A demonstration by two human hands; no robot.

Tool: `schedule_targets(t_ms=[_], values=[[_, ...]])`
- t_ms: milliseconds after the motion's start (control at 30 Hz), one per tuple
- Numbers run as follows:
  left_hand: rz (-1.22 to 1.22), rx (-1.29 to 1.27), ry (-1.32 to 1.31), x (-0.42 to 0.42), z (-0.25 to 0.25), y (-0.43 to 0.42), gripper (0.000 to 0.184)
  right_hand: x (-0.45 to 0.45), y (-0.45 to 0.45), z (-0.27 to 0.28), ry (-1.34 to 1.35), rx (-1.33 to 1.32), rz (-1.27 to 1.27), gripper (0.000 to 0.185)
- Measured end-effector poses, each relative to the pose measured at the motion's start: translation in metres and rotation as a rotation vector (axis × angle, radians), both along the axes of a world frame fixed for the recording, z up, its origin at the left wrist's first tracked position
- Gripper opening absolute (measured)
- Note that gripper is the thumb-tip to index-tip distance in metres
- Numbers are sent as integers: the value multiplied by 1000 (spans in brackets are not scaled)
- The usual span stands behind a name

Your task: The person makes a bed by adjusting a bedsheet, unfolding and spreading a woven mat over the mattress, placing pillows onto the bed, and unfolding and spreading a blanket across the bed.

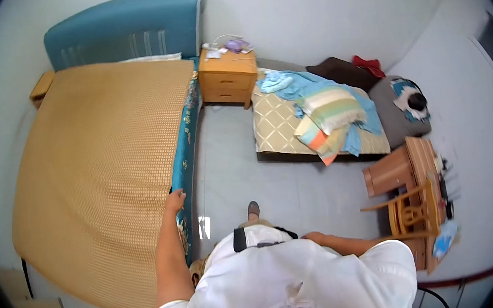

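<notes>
A tan woven sleeping mat [105, 139] covers the bed on the left, with ripples across its lower half. My left hand [176, 200] is at the mat's right edge, its fingers closed on the border. Below that edge shows the teal patterned side of the mattress [184, 149]. My right hand [313, 237] is down by my waist, beside the white shirt [296, 270]; its fingers are mostly hidden, and I cannot see anything in it.
A teal headboard [126, 31] stands against the wall. Next to it is a wooden nightstand [227, 74] with small items on top. A low daybed [279, 120] holds a striped pillow [332, 109] and a blue blanket [369, 106]. At right are a wooden chair [411, 211] and desk [422, 155].
</notes>
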State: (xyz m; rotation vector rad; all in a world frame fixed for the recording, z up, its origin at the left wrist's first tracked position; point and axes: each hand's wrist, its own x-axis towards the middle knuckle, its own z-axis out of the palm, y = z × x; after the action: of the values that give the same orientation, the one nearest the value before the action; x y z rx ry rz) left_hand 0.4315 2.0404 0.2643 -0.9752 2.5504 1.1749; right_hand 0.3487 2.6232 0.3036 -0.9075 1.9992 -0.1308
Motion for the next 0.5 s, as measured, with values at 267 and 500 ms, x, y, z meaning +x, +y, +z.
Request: schedule_targets(t_ms=[267,500], values=[[-112,-228,-310,-48,-61,26,38,-326,-179,2,291,-41,387,30],[99,63,-385,-18,-135,47,39,-480,-403,21,364,-330,325,23]])
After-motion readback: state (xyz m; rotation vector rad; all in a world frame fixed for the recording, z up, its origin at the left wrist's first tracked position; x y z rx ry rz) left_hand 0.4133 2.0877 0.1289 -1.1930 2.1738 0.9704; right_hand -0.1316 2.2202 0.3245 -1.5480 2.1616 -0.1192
